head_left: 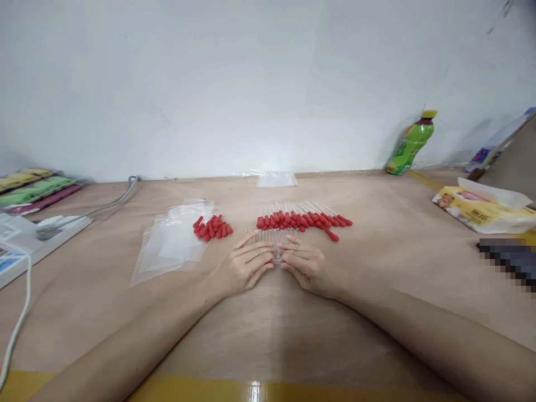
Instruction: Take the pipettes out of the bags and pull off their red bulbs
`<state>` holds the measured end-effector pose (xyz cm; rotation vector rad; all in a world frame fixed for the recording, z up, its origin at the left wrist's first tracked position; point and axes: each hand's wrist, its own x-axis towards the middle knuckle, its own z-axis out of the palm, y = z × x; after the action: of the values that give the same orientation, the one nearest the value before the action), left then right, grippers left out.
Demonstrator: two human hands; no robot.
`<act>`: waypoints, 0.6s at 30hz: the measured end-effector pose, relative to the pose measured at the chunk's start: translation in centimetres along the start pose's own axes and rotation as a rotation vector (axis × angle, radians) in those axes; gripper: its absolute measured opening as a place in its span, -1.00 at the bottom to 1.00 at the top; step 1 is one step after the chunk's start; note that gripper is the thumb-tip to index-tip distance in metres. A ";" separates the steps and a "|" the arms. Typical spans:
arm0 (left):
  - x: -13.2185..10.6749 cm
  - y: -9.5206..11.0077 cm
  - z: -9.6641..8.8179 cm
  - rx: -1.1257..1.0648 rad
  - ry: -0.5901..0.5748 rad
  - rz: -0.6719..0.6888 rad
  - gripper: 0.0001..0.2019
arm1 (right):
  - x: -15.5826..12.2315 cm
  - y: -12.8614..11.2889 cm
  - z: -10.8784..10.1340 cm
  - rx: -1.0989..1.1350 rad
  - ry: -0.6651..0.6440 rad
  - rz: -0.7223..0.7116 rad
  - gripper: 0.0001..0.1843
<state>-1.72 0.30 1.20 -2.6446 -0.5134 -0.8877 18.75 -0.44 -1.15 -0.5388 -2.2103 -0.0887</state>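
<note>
My left hand [250, 261] and my right hand [307, 264] come together at the middle of the table, fingers bent around a row of clear dropper tubes [276, 252]. The tubes lie side by side, pointing away from me; my fingers cover their sides and near ends. Just beyond them is a row of droppers with red rubber bulbs [288, 219], their clear stems [312, 209] toward the wall. One dropper's red bulb [332, 235] sticks out nearer to me on the right. Left of my hands, a pile of loose red bulbs [213, 228] sits beside clear plastic bags [176, 240].
Another small plastic bag [276, 180] lies by the wall. A green bottle [412, 142] leans there. On the right are a yellow tissue pack [481, 209] and a dark pixelated object [508, 259]. On the left are a power strip [58, 234], cables [119, 200] and coloured packets [36, 188].
</note>
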 end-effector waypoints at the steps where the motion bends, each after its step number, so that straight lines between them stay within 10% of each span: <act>1: 0.0 0.0 0.0 -0.008 -0.004 -0.005 -0.89 | -0.1 0.0 0.0 -0.008 0.011 -0.014 -0.86; 18: -0.9 0.1 -0.4 -0.105 -0.027 -0.009 -0.86 | -0.5 0.0 -1.4 -0.148 -0.016 -0.196 -0.86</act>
<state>-2.51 -0.18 0.96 -2.7548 -0.4979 -0.9063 20.08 -1.00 -0.63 -0.4029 -2.2789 -0.3544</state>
